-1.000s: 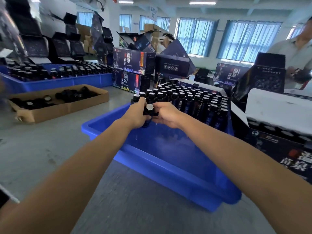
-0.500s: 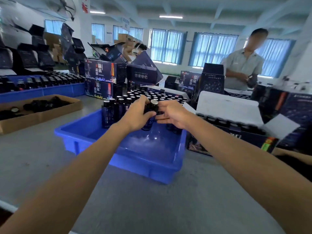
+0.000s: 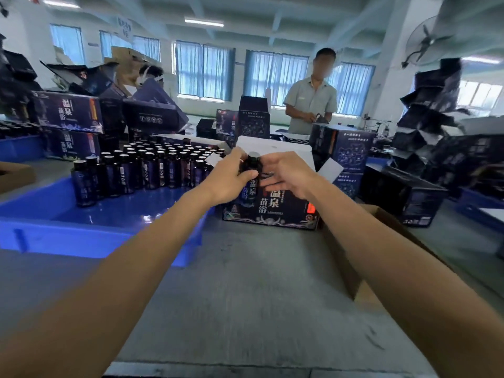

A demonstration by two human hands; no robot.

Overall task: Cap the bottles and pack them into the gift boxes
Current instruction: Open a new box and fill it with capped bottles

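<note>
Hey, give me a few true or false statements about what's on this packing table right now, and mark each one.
1. The left hand grips a dark bottle. True.
2. That bottle has no cap. False: a black cap sits on it.
3. The blue tray is packed with bottles from edge to edge. False: the standing bottles fill its far side, and the near part is bare.
4. A person in a grey shirt stands across the table. True.
5. The right hand holds a second bottle. False: it holds none, and its fingers reach toward the same bottle.
</note>
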